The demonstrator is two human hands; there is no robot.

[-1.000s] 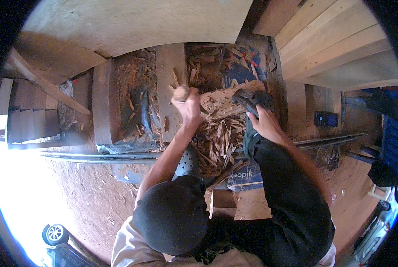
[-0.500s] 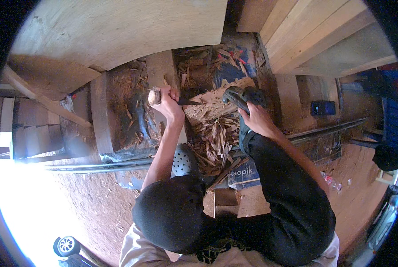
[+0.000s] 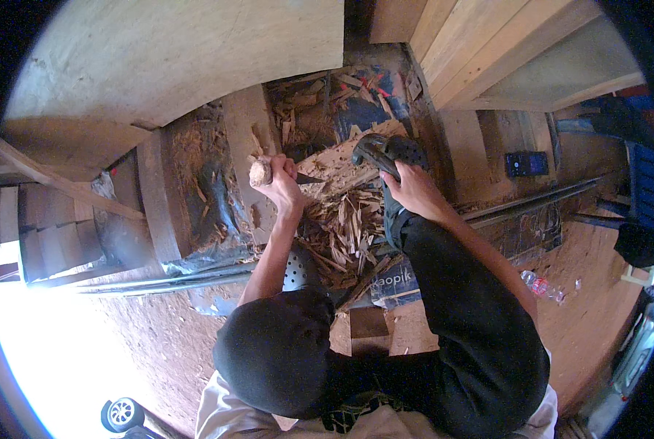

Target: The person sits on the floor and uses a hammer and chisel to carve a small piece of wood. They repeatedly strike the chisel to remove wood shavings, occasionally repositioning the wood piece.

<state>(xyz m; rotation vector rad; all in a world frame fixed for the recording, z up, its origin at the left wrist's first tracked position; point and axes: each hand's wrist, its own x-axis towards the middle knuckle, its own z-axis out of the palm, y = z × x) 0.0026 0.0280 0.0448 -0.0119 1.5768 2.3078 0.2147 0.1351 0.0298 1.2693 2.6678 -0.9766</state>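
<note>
My left hand [image 3: 282, 183] is closed round the thick, pale wooden handle of a chisel [image 3: 311, 178]. Its dark blade points right, by the edge of a pitted slab of wood [image 3: 341, 162]; whether it touches the wood I cannot tell. My right hand [image 3: 417, 192] wraps the handle of a dark hammer [image 3: 374, 155], whose curved head lies over the slab's right end. Beside the hammer, my right foot in a dark perforated clog [image 3: 413, 152] is at that end. Splintered wood chips [image 3: 349, 223] lie heaped below the slab.
A large pale board [image 3: 181, 58] leans across the upper left, with timber planks [image 3: 495, 51] at upper right. A dark phone [image 3: 526, 164] rests on wood to the right. Long dark bars [image 3: 532, 201] cross the ground there. A crumpled plastic bottle [image 3: 539, 285] lies farther down.
The whole view has shifted slightly left. The hammer and chisel stay in my hands, and the hammer head still lies over the slab's right end.
</note>
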